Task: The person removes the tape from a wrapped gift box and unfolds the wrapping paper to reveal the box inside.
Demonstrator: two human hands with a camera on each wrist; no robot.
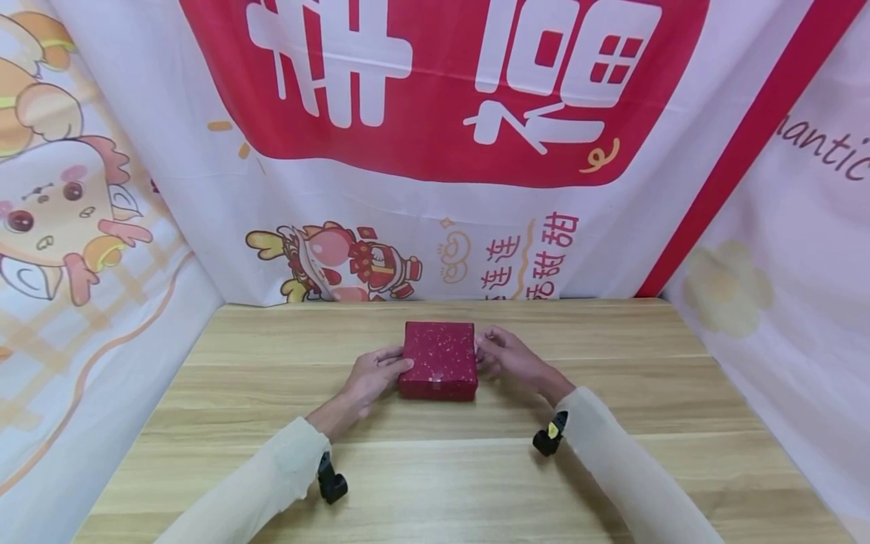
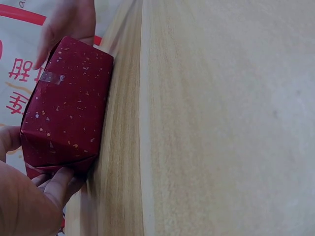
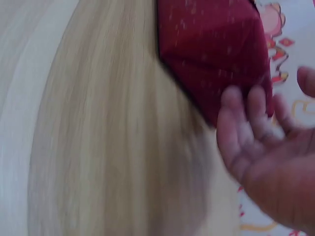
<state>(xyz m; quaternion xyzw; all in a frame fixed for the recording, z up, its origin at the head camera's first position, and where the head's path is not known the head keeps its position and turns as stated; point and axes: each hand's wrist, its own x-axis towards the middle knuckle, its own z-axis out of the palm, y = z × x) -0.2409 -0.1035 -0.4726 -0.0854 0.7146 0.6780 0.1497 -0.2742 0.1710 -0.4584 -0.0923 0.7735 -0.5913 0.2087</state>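
Observation:
A box wrapped in dark red speckled paper (image 1: 440,355) rests on the wooden table, with a strip of clear tape (image 2: 52,77) across one side's edge. My left hand (image 1: 372,378) grips its left end, thumb on the top edge and fingers bent against the folded end. At the opposite end, my right hand (image 1: 511,358) touches the folded paper flap with its fingertips. In the right wrist view, the right fingers (image 3: 230,118) are loosely extended against that flap, and the thumb stands apart from the box.
The wooden table (image 1: 435,468) spreads in front of and beside the box. Behind it hangs a white cloth with a red printed panel (image 1: 435,151). Printed cloths (image 1: 768,227) also hang at both sides. Each wrist carries a small black camera (image 1: 331,480).

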